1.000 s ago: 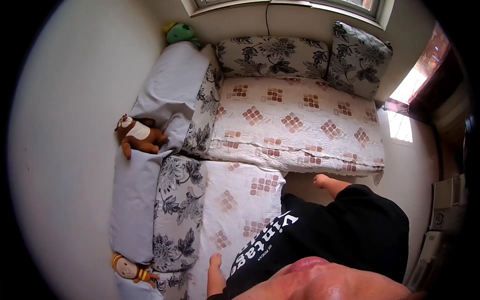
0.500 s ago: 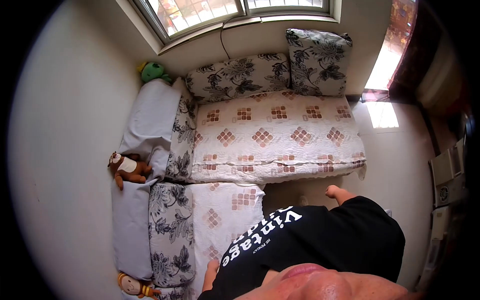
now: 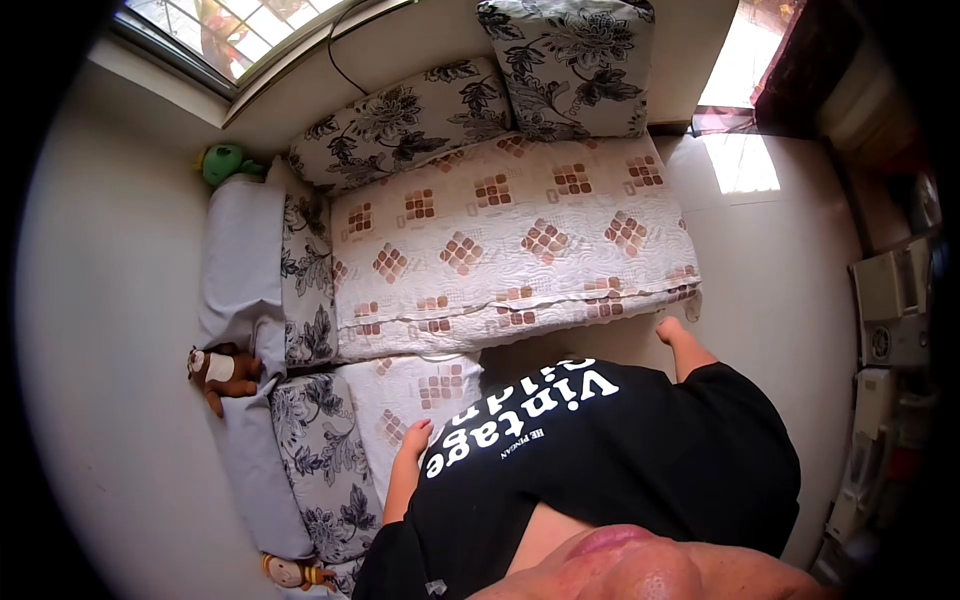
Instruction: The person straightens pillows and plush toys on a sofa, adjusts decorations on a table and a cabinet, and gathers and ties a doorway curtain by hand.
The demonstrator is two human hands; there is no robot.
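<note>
My left hand (image 3: 416, 436) hangs beside my body, over the seat of the near sofa section (image 3: 440, 388). My right hand (image 3: 668, 330) is out on the other side, near the front corner of the long sofa seat (image 3: 540, 245) and over the pale floor. Both hands look small and foreshortened, and their fingers are mostly hidden. No object shows in either one. A white quilted cover with brown square patterns lies over the sofa seats, its front edge a little rumpled.
Floral cushions (image 3: 400, 120) line the sofa's back, and one square cushion (image 3: 570, 65) stands upright. Grey cloth (image 3: 240, 245) covers the left side, with a brown plush toy (image 3: 225, 370), a green toy (image 3: 230, 163) and a doll (image 3: 285, 571). Cabinets (image 3: 890, 290) stand at right.
The view has shifted, so the sofa sits further left and higher. My left hand shows further forward beside the near seat. My right arm reaches slightly higher in the view.
</note>
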